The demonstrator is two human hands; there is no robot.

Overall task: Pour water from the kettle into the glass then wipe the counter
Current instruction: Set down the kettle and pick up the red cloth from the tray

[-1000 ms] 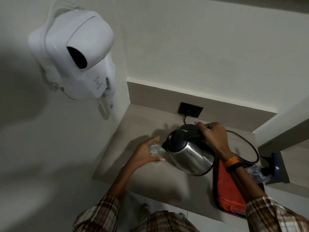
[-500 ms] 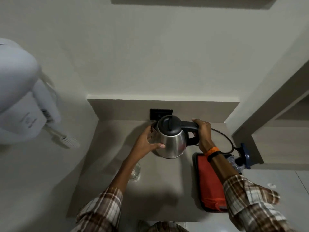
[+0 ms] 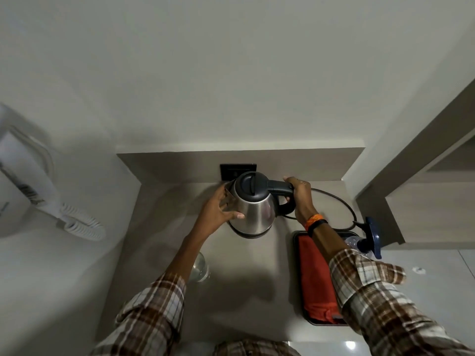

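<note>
A steel kettle (image 3: 254, 211) with a black lid stands upright on its base at the back of the counter (image 3: 244, 283). My right hand (image 3: 299, 195) is wrapped around its black handle. My left hand (image 3: 219, 209) rests against the kettle's left side, near the spout, fingers spread on the metal. The clear glass (image 3: 200, 267) stands on the counter below my left forearm, partly hidden by it. An orange cloth (image 3: 317, 281) lies in a black tray (image 3: 295, 273) at the right, under my right arm.
A black wall socket (image 3: 226, 170) sits behind the kettle, and a black cord (image 3: 339, 201) loops across the back right. A spray bottle with a blue trigger (image 3: 370, 240) stands beyond the tray. A white wall-mounted hair dryer (image 3: 23, 186) with a coiled cord hangs at the left.
The kettle went from tilted over the glass to upright at the back of the counter. My left hand let go of the glass, now standing on the counter, and moved to the kettle's side.
</note>
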